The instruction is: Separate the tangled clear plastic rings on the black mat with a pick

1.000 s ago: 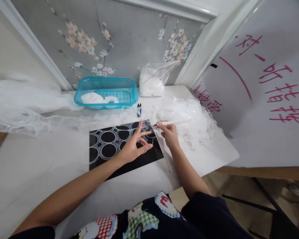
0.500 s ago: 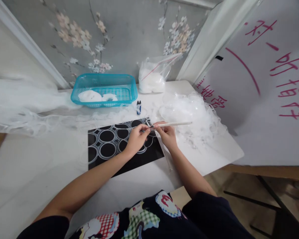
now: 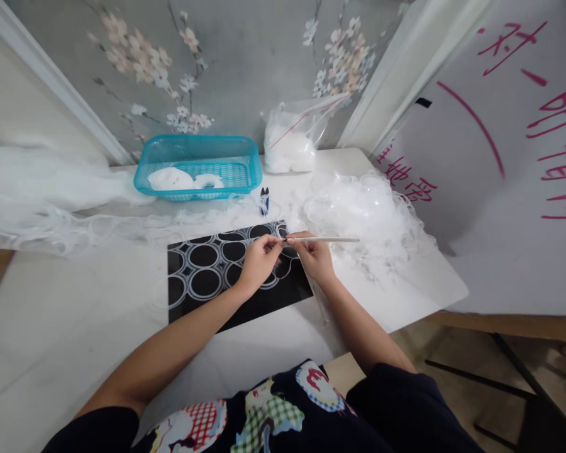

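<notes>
My right hand (image 3: pixel 317 257) is closed around a thin pale stick (image 3: pixel 337 239), whose long end points to the right. Its darker tip meets the pinched fingertips of my left hand (image 3: pixel 258 263). What those left fingers grip is too small to make out. Both hands are over the upper right of a black sheet (image 3: pixel 245 316). White thread-like rings (image 3: pixel 204 282) lie in rows across the sheet, and some are hidden by my hands. A loose white strand (image 3: pixel 290 267) curves below my fingers.
Behind the sheet lie small blue-handled snips (image 3: pixel 265 204). A blue plastic basket (image 3: pixel 141 184) holds white rolls. Beside it stands a zip bag (image 3: pixel 290 154) with white contents. Tangled white rings (image 3: pixel 363 204) heap at right; more white mesh (image 3: pixel 51 195) spreads left. A lettered whiteboard (image 3: pixel 500 251) stands at right.
The stick has swung slightly, its free end now lower and nearer level. My hands remain fingertip to fingertip. The whole view has shifted a little.
</notes>
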